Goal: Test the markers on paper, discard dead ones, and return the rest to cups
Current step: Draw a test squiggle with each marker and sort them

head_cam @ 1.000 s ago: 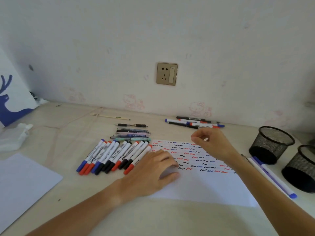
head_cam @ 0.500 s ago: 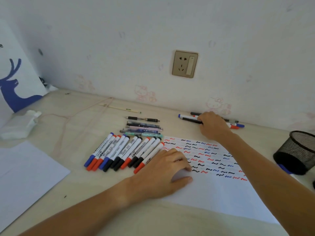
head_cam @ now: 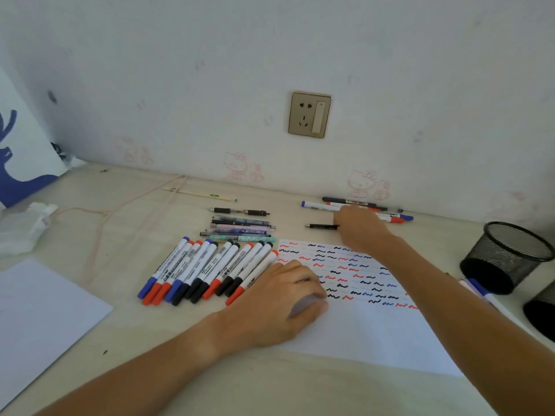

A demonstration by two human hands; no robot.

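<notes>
I note the right hand (head_cam: 359, 228) at upper centre-right of the frame, fingers curled on a black pen (head_cam: 321, 226) drawn just clear of the untested pile (head_cam: 354, 207) by the wall. The left hand (head_cam: 288, 298) lies on the left edge of the test paper (head_cam: 375, 331), fingers loosely bent, holding nothing and pinning the sheet. Tested markers (head_cam: 210, 270) lie in a row left of the paper; two mesh cups (head_cam: 507, 256) stand at the right edge. In my judgement the step is fetching the next pen: it should be lifted free, not dragged across its neighbours, and brought to bare paper below the squiggles while the sheet remains pinned. Against half a second ago, the right hand has drawn back from the pile towards the paper, now with the pen; the left hand has not moved.
</notes>
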